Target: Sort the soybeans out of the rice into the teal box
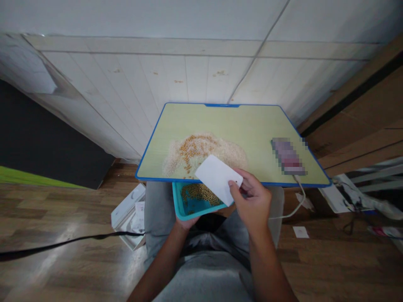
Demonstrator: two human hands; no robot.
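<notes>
Evidently, the right hand (254, 196) pinches a white card (214, 176) at one corner, thumb on top; the other fingers are partly concealed behind it. The card is tilted above a blue tray (188, 217), covering part of its right side; whether it touches the rim cannot be determined. The left hand (186, 223) is under the tray's near side. Its fingers are out of sight, so the closure of that grip cannot be told.

Inside the tray lie yellowish beans (203, 193); their full spread is hidden by the card. The tray's far rim is obscured by the front edge of the table (252, 121). On the table, just beyond the card, rice (233, 153) is spread with loose beans on it, its near portion partly covered. To the right, a phone (287, 155) is pixelated, its screen unreadable. Its cable (302, 199) runs off the table's front edge. At lower left, an open box (130, 209) is partly masked by the leg; its contents are unclear.
</notes>
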